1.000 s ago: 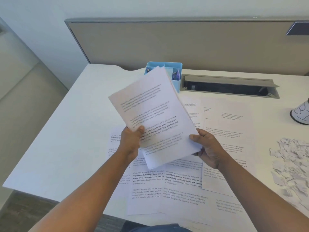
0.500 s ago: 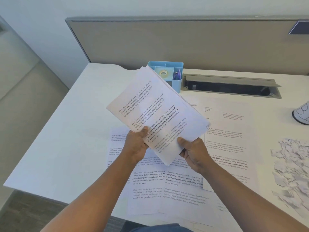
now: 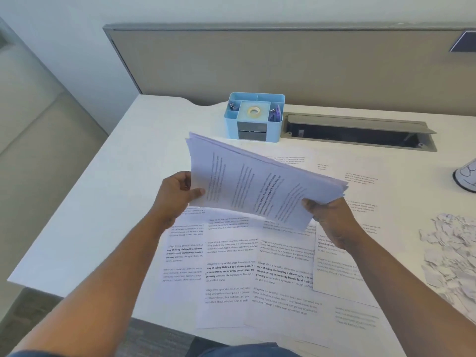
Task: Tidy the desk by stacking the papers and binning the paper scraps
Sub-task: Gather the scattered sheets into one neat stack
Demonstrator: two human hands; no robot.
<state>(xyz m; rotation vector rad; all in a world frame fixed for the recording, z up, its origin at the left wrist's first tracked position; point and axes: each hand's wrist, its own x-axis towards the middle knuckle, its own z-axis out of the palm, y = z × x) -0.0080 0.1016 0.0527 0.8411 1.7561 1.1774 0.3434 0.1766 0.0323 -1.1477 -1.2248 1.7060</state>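
Sideways now, the paper stack [image 3: 257, 186] runs left-right, each end pinched by left hand [image 3: 177, 194] and right hand [image 3: 329, 217].

Pretty bright and even here, we'd say soft daylight-ish with a cool bluish cast over the white desk [image 3: 108, 202]. No hard glare anywhere. Only faint, soft shadows: a light one under the held stack of papers [image 3: 260, 186] and a bit below the forearms. Sharpness is so-so; the print on the stack is smeared with motion blur, and the paper scraps [image 3: 453, 256] at the right edge look mushy. Wide-angle lens bends the desk edges and the partition [image 3: 283, 65] outward.
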